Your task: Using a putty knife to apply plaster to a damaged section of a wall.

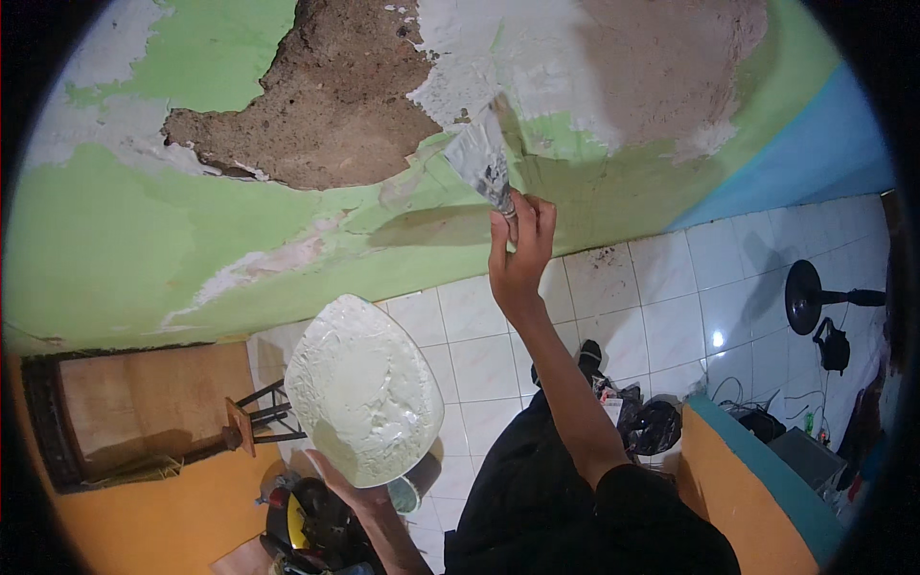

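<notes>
My right hand (522, 257) is wrapped round the handle of a putty knife (479, 158), its wide blade smeared with white and grey filler. The blade is up against or just off the green wall (115, 244), near the right edge of a bare brown patch (335, 105); I cannot tell whether it touches. Low on the left, my left hand (337, 484) holds a pale basin (440, 407) from its near left side. White putty (355, 374) is spread thickly inside. Part of that hand is hidden under the basin.
Smeared white filler (479, 43) surrounds the bare patch. White floor tiles (479, 364) run below the wall. A wooden-panelled frame (134, 407) is at left, with a dark metal stand (273, 412) beside it. An orange partition with a teal top (757, 460) stands right, near a fan base (803, 297).
</notes>
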Action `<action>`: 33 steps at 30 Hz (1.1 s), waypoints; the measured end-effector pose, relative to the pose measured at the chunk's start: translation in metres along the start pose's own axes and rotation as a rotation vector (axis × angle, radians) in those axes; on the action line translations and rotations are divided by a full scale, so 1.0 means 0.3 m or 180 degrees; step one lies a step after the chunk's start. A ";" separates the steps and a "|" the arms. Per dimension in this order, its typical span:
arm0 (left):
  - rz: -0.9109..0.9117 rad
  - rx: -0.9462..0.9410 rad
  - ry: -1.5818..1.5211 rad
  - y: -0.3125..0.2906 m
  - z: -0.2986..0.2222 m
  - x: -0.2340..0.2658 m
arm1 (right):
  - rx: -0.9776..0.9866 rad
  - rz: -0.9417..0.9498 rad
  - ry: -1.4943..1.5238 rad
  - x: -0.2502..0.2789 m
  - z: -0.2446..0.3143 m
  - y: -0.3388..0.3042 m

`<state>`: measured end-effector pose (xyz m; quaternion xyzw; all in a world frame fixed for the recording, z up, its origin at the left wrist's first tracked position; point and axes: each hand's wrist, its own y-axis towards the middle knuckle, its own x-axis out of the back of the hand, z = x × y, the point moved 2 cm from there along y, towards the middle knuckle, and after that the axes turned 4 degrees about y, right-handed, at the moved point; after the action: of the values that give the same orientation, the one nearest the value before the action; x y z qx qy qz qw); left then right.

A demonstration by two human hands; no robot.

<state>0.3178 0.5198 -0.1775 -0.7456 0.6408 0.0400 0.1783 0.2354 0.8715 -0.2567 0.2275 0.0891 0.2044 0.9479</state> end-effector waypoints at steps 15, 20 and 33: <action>-0.0262 0.0012 -0.0080 0.148 -0.011 0.021 | -0.1061 0.0726 -0.1542 -0.275 -0.212 0.141; -0.0190 -0.0037 0.0056 0.192 -0.043 0.026 | -0.1321 0.0791 -0.1251 -0.286 -0.166 0.162; -0.0016 -0.0055 -0.0029 0.006 -0.150 -0.021 | -0.0845 0.0648 -0.1170 -0.140 -0.266 0.011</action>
<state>0.3073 0.5113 -0.1342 -0.7485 0.6378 0.0484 0.1749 0.1756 0.8877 -0.3221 0.1422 -0.1358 0.2639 0.9443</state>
